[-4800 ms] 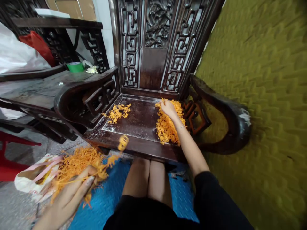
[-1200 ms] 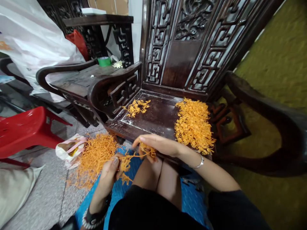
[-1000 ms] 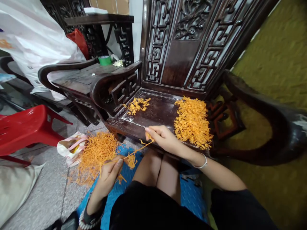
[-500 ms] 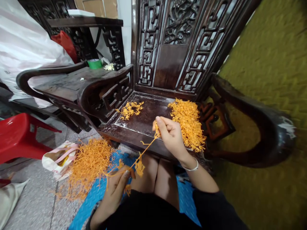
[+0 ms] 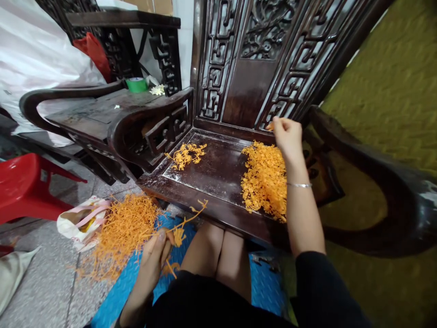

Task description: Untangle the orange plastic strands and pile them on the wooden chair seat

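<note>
2 hands in view, both the person's own. Right hand (image 5: 287, 133) is up over the back of the chair seat (image 5: 218, 171), fingers curled shut, pinching a small orange bit at the fingertips, just above the far end of the big pile (image 5: 264, 180). A thin bracelet (image 5: 299, 185) sits on that wrist. Left hand (image 5: 154, 255) is low by the knees, closed on a strand bunch (image 5: 177, 232) w/ one long strand sticking up toward the seat edge.

Orange strands lie in 3 heaps: big pile on the seat's right side, small pile (image 5: 186, 154) on the seat's left near the armrest, and a loose heap (image 5: 121, 230) on the floor, partly on the blue mat (image 5: 262, 289) and touching 1 pale bag (image 5: 80, 221) w/ pink handles.

Also: 1 red stool (image 5: 25, 187) at left, 1 green tape roll (image 5: 136, 84) on the side chair, 1 white sack (image 5: 34, 50) behind it.
</note>
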Tool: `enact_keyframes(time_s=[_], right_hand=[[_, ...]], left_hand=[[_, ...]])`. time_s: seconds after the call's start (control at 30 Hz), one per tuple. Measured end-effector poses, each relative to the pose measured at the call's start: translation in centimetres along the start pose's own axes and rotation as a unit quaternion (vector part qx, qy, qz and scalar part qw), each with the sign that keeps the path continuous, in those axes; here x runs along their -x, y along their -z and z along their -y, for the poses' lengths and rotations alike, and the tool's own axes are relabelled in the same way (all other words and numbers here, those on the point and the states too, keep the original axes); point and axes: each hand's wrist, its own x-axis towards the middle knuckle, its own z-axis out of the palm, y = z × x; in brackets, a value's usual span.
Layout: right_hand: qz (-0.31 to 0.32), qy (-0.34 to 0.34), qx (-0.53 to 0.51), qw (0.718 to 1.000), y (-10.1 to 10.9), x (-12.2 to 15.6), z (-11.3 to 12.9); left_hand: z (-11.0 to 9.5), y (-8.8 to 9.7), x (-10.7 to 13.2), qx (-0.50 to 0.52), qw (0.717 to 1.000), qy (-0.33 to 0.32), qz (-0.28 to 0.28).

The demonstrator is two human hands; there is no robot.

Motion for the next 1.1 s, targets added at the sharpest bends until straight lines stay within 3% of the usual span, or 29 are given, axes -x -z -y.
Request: enact_keyframes(time_s=[0.13,0.23,0.3,0.37,0.47,0.53,0.6,0.67,0.83,0.97,1.03,1.1], right_hand=[[0.042,-0.150,0.206,0.966,-4.3,0.1,-3.3],[0.050,-0.157,0.195,0.967,-6.0,1.4,-3.4],[0.058,-0.097,0.130,0.985,-6.2,3.3,-1.3],[0.097,-0.026,0.063,0.993,-5.7,6.4,2.3],[0.180,0.128,-0.024,0.975,-3.9,13.0,8.9],[0.221,0.154,-0.046,0.962,-2.8,17.6,12.2],[0.310,0.094,-0.106,0.940,-2.5,21.5,14.2],[0.359,0.006,-0.174,0.917,-3.1,24.3,14.9],[0.313,-0.153,-0.357,0.867,-6.3,27.7,14.7],[0.264,-0.162,-0.321,0.895,-6.8,29.2,14.3],[0.286,-0.142,-0.285,0.904,-6.2,29.6,14.1],[0.340,-0.115,-0.271,0.893,-5.4,29.9,13.9]], left_hand=[[-1.7,-2.3,-1.4,0.085,0.994,-0.059,0.024],[-2.6,-3.7,-1.8,0.123,0.990,-0.066,0.036],[-2.7,-4.2,-1.8,0.135,0.987,-0.070,0.048],[-2.6,-4.4,-1.8,0.140,0.986,-0.074,0.056],[-2.2,-4.5,-1.6,0.144,0.987,-0.069,0.037],[-2.1,-4.5,-1.4,0.156,0.986,-0.065,-0.005],[-1.9,-4.6,-1.1,0.147,0.986,-0.069,-0.031],[-1.8,-4.6,-0.7,0.099,0.991,-0.088,-0.029],[-0.9,-4.6,0.0,-0.080,0.983,-0.166,0.005],[0.0,-3.8,0.0,-0.149,0.968,-0.203,-0.021],[0.1,-3.2,-0.2,-0.159,0.964,-0.207,-0.051],[-0.1,-2.8,-0.4,-0.166,0.962,-0.207,-0.071]])
